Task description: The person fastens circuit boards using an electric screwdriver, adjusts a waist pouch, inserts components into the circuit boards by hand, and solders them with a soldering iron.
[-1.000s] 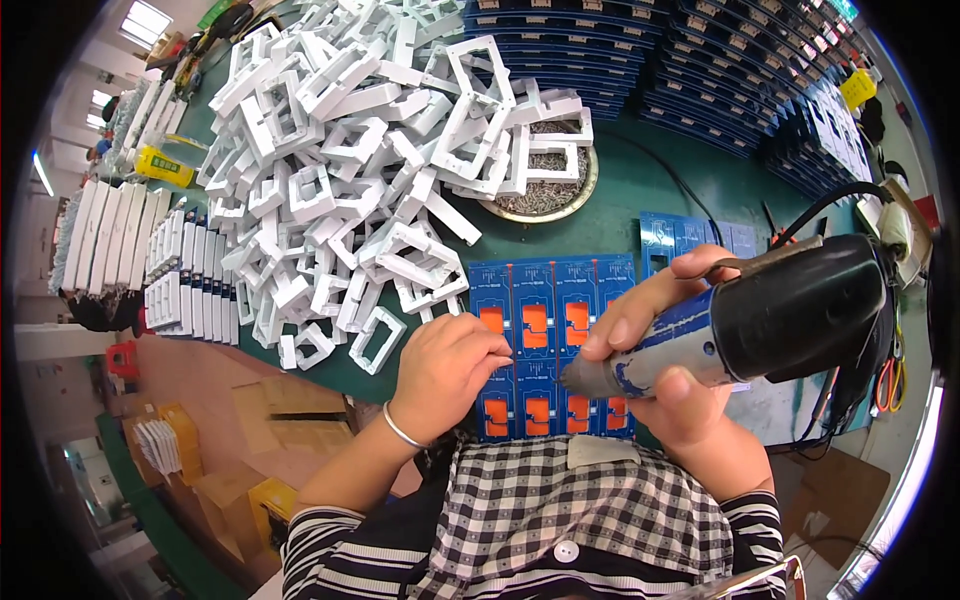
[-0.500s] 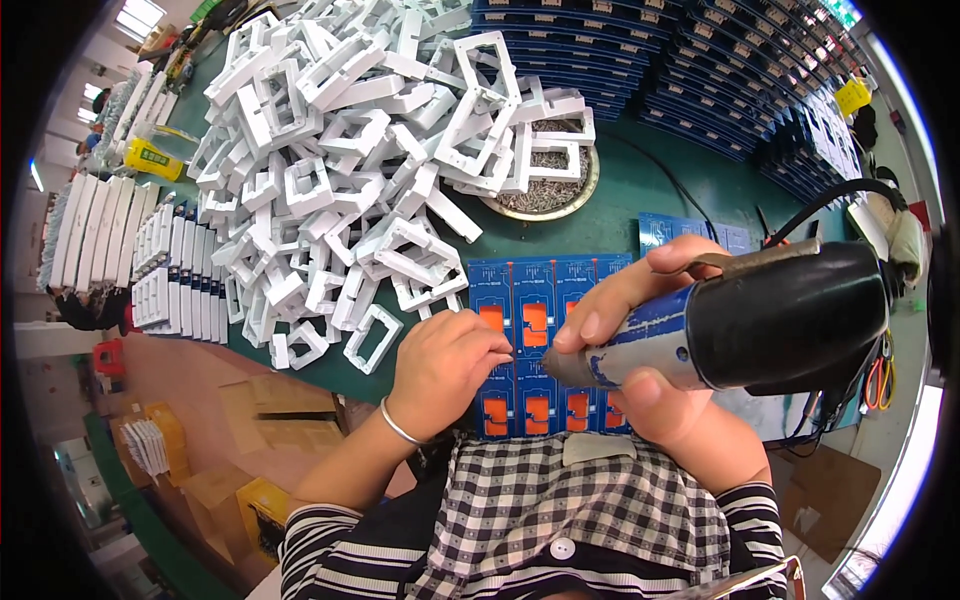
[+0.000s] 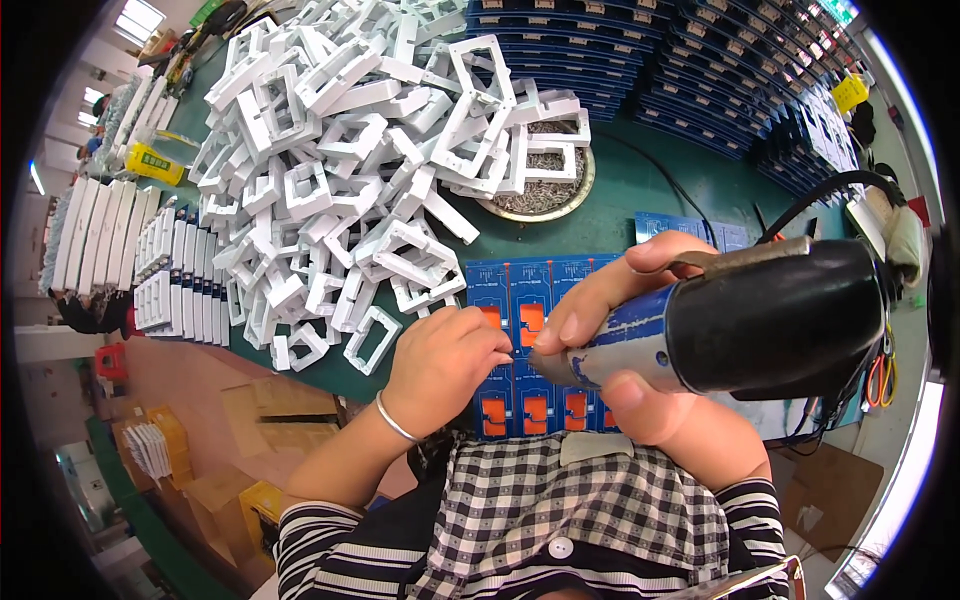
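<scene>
My right hand (image 3: 598,298) is wrapped round an electric screwdriver (image 3: 775,320) with a black body and a worn blue and silver nose. Its tip points left and down over a blue circuit board panel (image 3: 488,283) with orange patches, which lies before me at the table's near edge. My left hand (image 3: 445,352) rests on the panel's left side, thumb and fingertips pinched together close to the screwdriver's tip. Whatever those fingertips hold, if anything, is too small or hidden to name. The screwdriver and my right hand cover the panel's right part.
A big heap of white plastic frames (image 3: 345,185) fills the table's left and middle. Beyond the panel stands a round bowl of small screws (image 3: 545,195), partly under frames. Tall stacks of blue boards (image 3: 700,90) rise at the back right. A black cable (image 3: 830,200) runs from the screwdriver.
The screwdriver and my right hand have shifted slightly left, bringing the tip nearer my left fingertips. My left hand stays in nearly the same place.
</scene>
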`<act>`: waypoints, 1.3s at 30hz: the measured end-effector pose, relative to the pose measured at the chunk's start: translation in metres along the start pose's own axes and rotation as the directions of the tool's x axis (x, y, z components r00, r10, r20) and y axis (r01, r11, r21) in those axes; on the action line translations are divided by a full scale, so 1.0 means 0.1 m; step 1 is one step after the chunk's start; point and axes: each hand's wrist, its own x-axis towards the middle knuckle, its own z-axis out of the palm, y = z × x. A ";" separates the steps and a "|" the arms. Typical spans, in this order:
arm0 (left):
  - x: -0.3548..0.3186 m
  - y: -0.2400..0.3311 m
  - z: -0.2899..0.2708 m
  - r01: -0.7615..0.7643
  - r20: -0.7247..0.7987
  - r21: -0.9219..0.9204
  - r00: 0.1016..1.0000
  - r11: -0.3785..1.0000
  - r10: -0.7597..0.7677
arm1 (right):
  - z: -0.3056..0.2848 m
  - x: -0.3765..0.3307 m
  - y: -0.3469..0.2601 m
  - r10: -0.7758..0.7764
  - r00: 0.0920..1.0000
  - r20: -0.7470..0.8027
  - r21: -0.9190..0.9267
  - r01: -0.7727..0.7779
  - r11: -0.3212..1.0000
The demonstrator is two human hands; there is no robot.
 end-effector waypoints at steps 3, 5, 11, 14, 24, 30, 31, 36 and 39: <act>0.00 -0.04 0.02 0.032 0.010 -0.052 0.999 0.998 -0.031 | 0.01 0.09 -0.01 -0.055 0.996 0.076 0.074 0.050 0.996; -0.04 -0.07 0.04 0.058 -0.007 -0.079 0.998 0.995 -0.059 | 0.01 0.17 0.05 -0.090 0.986 0.143 -0.015 0.093 0.996; -0.04 -0.11 0.08 0.020 -0.075 -0.155 0.997 0.988 -0.032 | 0.09 0.18 0.22 -0.118 0.962 0.248 -0.156 0.160 0.975; -0.05 -0.11 0.08 0.005 -0.103 -0.154 0.994 0.988 -0.021 | 0.19 0.14 0.34 -0.128 0.986 0.108 0.092 0.118 0.989; -0.08 -0.14 0.06 -0.006 -0.058 -0.214 0.998 0.977 -0.006 | 0.20 0.08 0.32 -0.033 0.989 0.146 -0.290 0.075 0.954; -0.19 -0.30 0.32 0.020 -0.032 -0.229 0.999 0.973 -0.028 | 0.29 0.18 0.40 -0.075 0.988 0.134 -0.041 0.081 0.996; -0.21 -0.32 0.33 0.012 -0.043 -0.243 0.999 0.970 -0.023 | 0.29 0.20 0.36 -0.042 0.986 0.163 -0.137 0.064 0.989; -0.12 -0.14 0.09 0.031 -0.037 -0.238 0.998 0.971 -0.041 | 0.40 0.14 0.28 0.085 0.996 0.017 0.146 -0.087 0.985; -0.15 -0.17 0.11 0.015 -0.023 -0.204 1.000 0.979 -0.020 | 0.28 0.20 0.40 -0.155 0.963 0.219 -0.028 0.165 0.986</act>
